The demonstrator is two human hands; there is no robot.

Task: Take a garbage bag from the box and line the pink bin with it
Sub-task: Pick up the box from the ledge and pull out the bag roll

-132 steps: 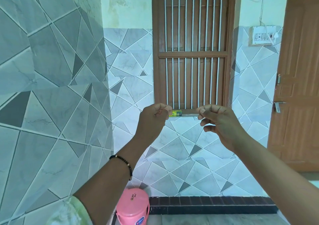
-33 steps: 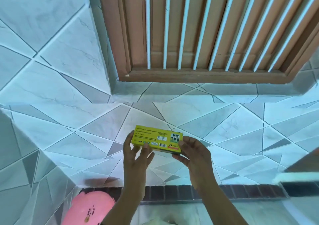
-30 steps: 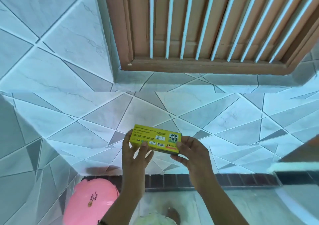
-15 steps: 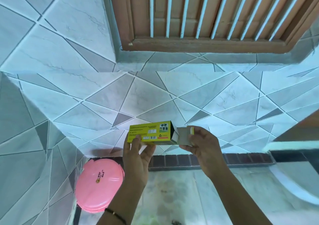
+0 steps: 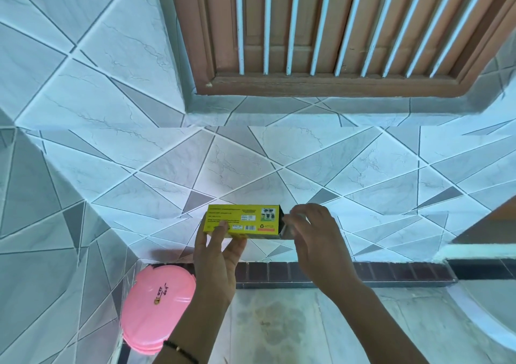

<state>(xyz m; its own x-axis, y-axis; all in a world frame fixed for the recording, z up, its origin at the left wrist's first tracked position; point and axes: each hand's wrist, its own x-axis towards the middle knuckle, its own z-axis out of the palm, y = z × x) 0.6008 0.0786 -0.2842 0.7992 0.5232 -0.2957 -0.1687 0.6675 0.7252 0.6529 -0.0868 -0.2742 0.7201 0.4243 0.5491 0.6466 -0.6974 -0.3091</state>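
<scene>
Left hand [image 5: 216,254] grips yellow garbage-bag box [image 5: 242,221] level & steady so right hand [image 5: 310,235] can pinch its open end flap [image 5: 289,231]; no bag out yet. Pink bin [image 5: 157,305], lid on, sits below-left in floor corner

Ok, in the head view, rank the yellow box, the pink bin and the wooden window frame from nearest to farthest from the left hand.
1. The yellow box: held in the left hand, its fingers under the box's left end.
2. The pink bin: on the floor, below and to the hand's left, lid still on.
3. The wooden window frame: high on the wall, above and to the right.
</scene>
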